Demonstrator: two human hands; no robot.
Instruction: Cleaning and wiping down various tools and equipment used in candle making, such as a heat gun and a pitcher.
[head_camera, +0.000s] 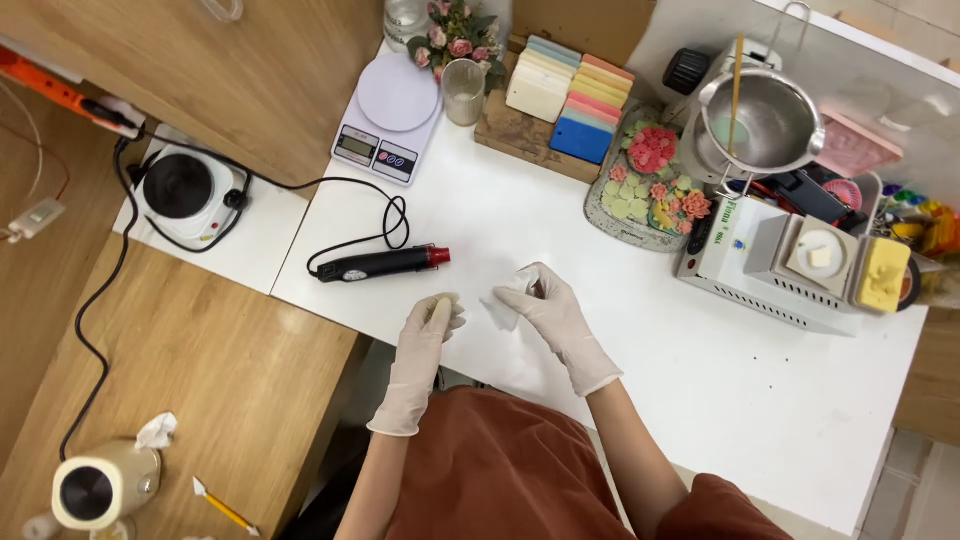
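craft workshop – wax blocks (570, 95), melting pot (765, 125)

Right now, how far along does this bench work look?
Done: finished wax flowers sit on the grey tray. In hand: the right hand holds a crumpled white tissue, and the left hand pinches a small pale piece. Left: the heat tool lies untouched beside them, and the metal pot still holds a stirring stick.

kettle (100, 488): cut by bottom edge | right hand (548, 305): hides white piece

Two gloved hands (432, 330); one heat gun (385, 263)
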